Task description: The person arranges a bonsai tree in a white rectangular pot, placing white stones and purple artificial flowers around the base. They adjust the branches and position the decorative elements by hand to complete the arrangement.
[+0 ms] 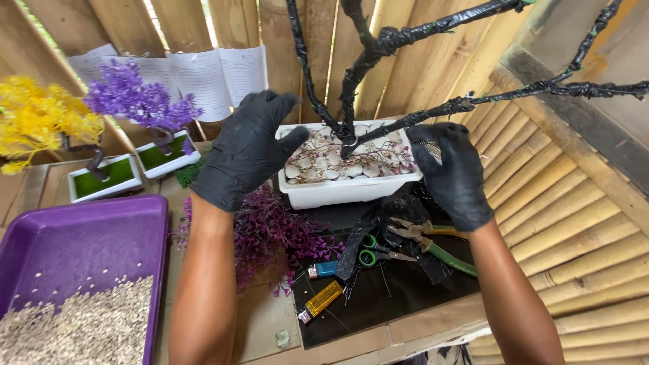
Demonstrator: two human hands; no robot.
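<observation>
left hand (pixel 247 150): open grip, holding nothing, at 9 o'clock of white planter (pixel 348 188)
right hand (pixel 451 172): closed round black-wrapped branch (pixel 433 113), at 3 o'clock

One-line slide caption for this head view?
Two black-gloved hands, left and right, work at a black-wrapped artificial tree in a white rectangular planter above green-handled scissors.

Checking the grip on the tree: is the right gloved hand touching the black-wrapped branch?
Touching. The head view shows the right hand with its fingers closed over the black-wrapped branch, which disappears into the glove with no visible gap.
</observation>
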